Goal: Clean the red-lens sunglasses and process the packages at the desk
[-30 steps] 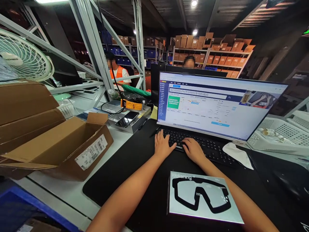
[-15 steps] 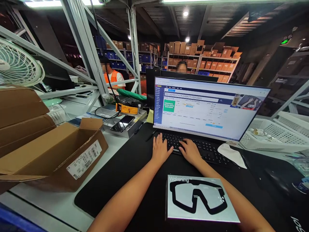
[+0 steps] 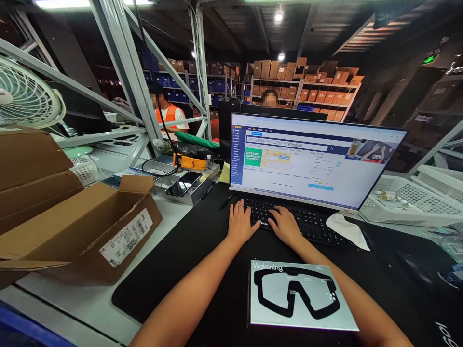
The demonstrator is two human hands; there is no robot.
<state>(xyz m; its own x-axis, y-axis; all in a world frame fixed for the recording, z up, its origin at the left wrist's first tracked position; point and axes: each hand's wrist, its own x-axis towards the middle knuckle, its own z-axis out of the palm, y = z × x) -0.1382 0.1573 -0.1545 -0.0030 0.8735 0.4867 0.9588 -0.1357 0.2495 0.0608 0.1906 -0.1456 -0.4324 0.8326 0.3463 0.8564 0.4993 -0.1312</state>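
My left hand (image 3: 240,222) rests on the left end of a black keyboard (image 3: 307,222), its fingers spread over the keys. Over the middle of the same keyboard lies my right hand (image 3: 285,225), fingers apart and slightly bent; it grips nothing. Behind the keys stands a lit monitor (image 3: 289,168) showing a page with a search bar and a green block. Between my forearms, a flat silver box (image 3: 275,318) printed with "Wakening" and black goggles lies on the black desk mat (image 3: 173,270).
An open cardboard box (image 3: 133,236) with a white label stands at left. Beyond it a phone (image 3: 183,184) lies on a grey box. A white cloth (image 3: 347,232) touches the keyboard's right end; a mouse (image 3: 415,270) and white baskets (image 3: 419,197) are at right. A person in an orange vest (image 3: 173,114) sits behind.
My hands stay on the keyboard with hardly any movement. The person in the orange vest has shifted slightly.
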